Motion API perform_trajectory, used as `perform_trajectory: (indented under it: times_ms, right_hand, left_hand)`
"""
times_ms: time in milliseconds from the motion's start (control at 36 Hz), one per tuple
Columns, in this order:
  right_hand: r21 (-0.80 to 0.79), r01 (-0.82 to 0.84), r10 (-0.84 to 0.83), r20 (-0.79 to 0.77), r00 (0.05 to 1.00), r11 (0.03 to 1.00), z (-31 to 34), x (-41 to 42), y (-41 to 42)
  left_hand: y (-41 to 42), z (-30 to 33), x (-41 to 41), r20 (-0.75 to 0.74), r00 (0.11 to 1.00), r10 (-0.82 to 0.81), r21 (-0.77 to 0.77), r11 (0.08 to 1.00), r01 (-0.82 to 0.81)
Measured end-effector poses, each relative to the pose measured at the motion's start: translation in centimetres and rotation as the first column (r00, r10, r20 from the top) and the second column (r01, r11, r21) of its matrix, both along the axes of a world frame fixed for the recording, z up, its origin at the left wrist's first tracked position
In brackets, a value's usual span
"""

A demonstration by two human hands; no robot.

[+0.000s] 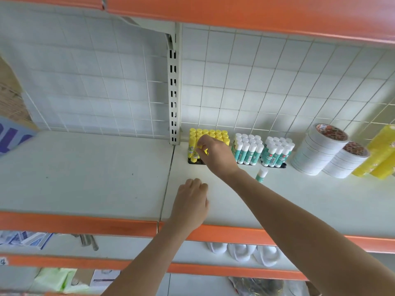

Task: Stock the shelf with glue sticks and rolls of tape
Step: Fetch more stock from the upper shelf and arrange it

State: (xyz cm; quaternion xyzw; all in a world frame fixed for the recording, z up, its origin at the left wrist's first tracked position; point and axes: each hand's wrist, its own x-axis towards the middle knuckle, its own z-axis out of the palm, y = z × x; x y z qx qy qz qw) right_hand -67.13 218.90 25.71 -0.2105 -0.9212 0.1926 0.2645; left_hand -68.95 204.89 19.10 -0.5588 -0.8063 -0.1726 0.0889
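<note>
At centre frame the right hand reaches to the back of the white shelf and pinches a yellow glue stick at the front of the block of yellow glue sticks, which stand upright in a black tray against the wire-grid back panel. The left hand rests on the shelf nearer the orange front edge, fingers loosely curled and holding nothing. Just right of the yellow block stand two clusters of white-capped teal glue sticks, and one single teal glue stick stands apart in front of them. Farther right, stacked rolls of white tape lean toward the panel, with a lower stack beside them and yellow tape rolls at the right edge of the frame.
</note>
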Motion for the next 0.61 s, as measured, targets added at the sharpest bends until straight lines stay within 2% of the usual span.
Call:
perform_trajectory:
  times_ms: [306,444,611]
  right_hand:
    - [0.095,0.01,-0.016,0.062,0.998,0.995,-0.7,-1.7,-0.3]
    - [0.263,-0.012,0.005,0.027,1.0,0.965,-0.8,-2.0,0.0]
    - [0.367,-0.09,0.06,0.09,0.994,0.926,-0.7,-1.9,0.3]
  left_hand:
    - [-0.1,-0.4,0.0,-0.04,0.999,0.006,0.028,1.0,-0.005]
    - [-0.1,-0.5,-0.1,-0.038,0.999,-0.004,0.056,0.998,0.006]
    - [0.0,-0.5,-0.1,-0.053,0.999,-0.002,0.053,0.999,0.005]
